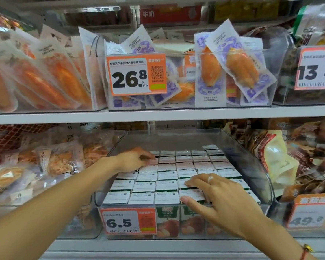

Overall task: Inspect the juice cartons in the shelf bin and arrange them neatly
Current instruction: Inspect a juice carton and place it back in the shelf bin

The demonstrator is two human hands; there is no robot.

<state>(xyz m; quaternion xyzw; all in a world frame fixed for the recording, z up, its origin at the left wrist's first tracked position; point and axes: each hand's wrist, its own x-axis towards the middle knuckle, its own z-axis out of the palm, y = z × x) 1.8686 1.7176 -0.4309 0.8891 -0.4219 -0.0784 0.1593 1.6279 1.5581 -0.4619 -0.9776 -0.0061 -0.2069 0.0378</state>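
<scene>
Several small juice cartons (166, 184) with white tops and green sides stand upright in tidy rows inside a clear plastic shelf bin (251, 166) on the lower shelf. The back of the bin holds no cartons. My left hand (134, 158) reaches into the far left of the rows, fingers bent down onto a carton top; whether it grips one I cannot tell. My right hand (212, 196), wearing a ring, lies flat with spread fingers on the carton tops at the front right. Fruit pictures on the front cartons (167, 222) show through the bin wall.
An orange price tag reading 6.5 (128, 221) hangs on the bin front. Bagged snacks (51, 158) fill the bin to the left, brown pouches (281, 162) the right. The upper shelf edge (158, 114) carries bins of packaged crab snacks (233, 72).
</scene>
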